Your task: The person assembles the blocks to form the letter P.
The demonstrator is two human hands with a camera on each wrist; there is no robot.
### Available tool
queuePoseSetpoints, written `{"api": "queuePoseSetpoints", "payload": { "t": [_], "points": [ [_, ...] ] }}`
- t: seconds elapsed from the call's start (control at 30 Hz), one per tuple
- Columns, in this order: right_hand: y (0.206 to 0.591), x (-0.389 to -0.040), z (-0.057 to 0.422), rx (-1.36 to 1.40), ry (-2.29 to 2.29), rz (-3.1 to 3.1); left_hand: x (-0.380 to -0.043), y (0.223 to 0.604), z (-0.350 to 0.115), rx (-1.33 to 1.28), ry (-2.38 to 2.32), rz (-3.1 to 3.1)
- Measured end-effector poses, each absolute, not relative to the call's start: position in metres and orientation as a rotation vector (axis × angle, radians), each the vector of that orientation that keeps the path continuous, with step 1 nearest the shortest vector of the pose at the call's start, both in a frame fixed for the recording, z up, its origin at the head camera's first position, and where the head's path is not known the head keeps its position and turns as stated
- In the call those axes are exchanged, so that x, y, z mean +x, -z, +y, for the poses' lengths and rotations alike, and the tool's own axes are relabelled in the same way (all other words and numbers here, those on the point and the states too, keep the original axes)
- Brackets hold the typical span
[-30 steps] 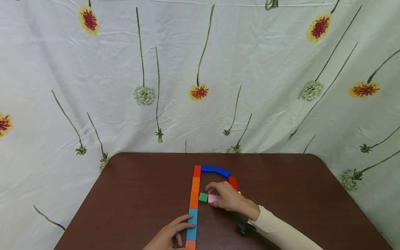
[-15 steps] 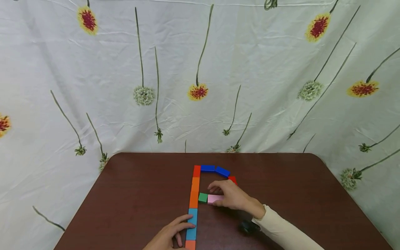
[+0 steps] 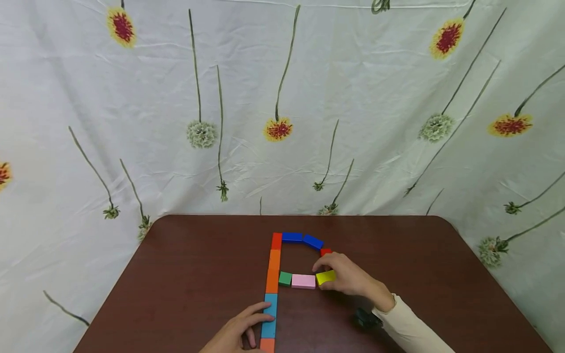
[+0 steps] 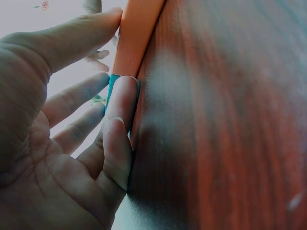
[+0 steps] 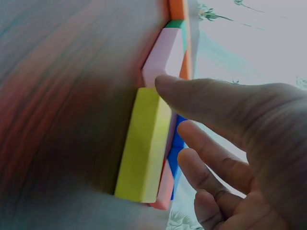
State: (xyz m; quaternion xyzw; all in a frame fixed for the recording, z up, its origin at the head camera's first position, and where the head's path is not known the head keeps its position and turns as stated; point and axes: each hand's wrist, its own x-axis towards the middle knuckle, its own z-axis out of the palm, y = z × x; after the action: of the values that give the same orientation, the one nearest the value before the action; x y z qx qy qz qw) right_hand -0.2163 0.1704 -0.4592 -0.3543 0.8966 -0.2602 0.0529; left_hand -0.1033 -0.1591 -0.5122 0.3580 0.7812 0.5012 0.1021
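In the head view my right hand (image 3: pixel 350 277) is at a yellow block (image 3: pixel 325 277), thumb on its near side and index finger on its far side. The right wrist view shows the thumb tip at the yellow block's end, beside a pink block (image 5: pixel 163 56); the other fingers curl loosely. Left of the pink block lies a green block (image 3: pixel 285 278). My left hand (image 3: pixel 238 327) rests with extended fingers against a light blue block (image 3: pixel 269 316) in a straight row; its thumb tip is by an orange-red block (image 4: pixel 136 38) in the left wrist view.
Orange blocks (image 3: pixel 273 267) and a red block (image 3: pixel 276 240) continue the row away from me. Two blue blocks (image 3: pixel 292 238) and another red block (image 3: pixel 325 252) bend round to the right. A dark object (image 3: pixel 368 318) is by the right wrist. A flowered cloth (image 3: pixel 247 166) hangs behind the table (image 3: pixel 198 269).
My right hand has moved right, off the pink block and onto the yellow block, uncovering the pink one. The left hand has stayed in place.
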Motion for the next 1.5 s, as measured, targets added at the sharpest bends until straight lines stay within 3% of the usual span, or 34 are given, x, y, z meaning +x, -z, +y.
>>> {"api": "queuePoseSetpoints", "payload": {
  "t": [0.47,0.7,1.07,1.5],
  "points": [
    [0.468,-0.215,0.17,-1.101,0.675,2.776,-0.104,0.518,-0.161,1.132,-1.483,2.331],
    [0.467,-0.218,0.181,-1.09,0.845,2.764,-0.104,0.516,-0.16,1.129,-1.486,2.323],
    [0.488,-0.236,0.204,-0.657,1.23,2.843,-0.103,0.515,-0.161,1.094,-1.493,2.309],
    [0.492,-0.238,0.213,-0.688,1.173,2.722,-0.102,0.514,-0.161,1.079,-1.488,2.303]
  ]
}}
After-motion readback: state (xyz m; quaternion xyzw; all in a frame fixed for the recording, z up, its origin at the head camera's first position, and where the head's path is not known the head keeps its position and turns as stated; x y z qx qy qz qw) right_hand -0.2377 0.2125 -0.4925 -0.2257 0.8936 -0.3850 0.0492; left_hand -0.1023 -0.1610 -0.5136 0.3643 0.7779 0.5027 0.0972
